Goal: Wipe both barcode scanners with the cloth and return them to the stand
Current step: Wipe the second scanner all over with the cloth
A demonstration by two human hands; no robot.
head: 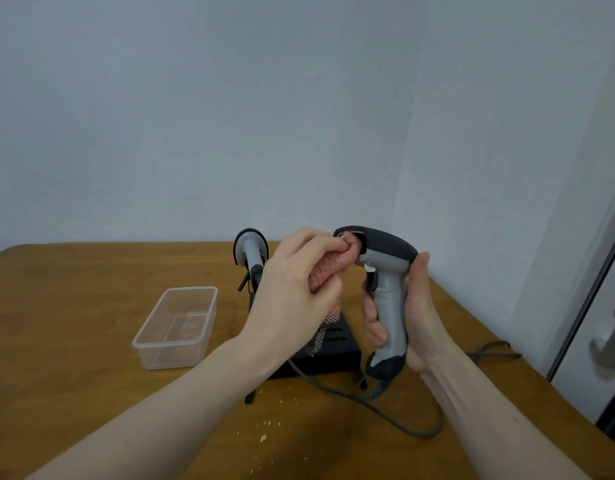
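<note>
My right hand (415, 313) grips the handle of a grey and black barcode scanner (385, 271), held upright above the table with its window facing left. My left hand (292, 289) holds a bunched pink cloth (330, 268) and presses it against the scanner's front window. A checked end of the cloth hangs down below my hand. The second scanner (250, 251) sits in the black stand (333, 355) behind my left hand, partly hidden. A grey cable (403, 420) runs from the held scanner across the table.
A clear plastic container (176, 327) stands on the wooden table (91, 306) left of the stand. Crumbs lie near the front. A wall is close behind, and a door with a handle (607, 341) is at the right.
</note>
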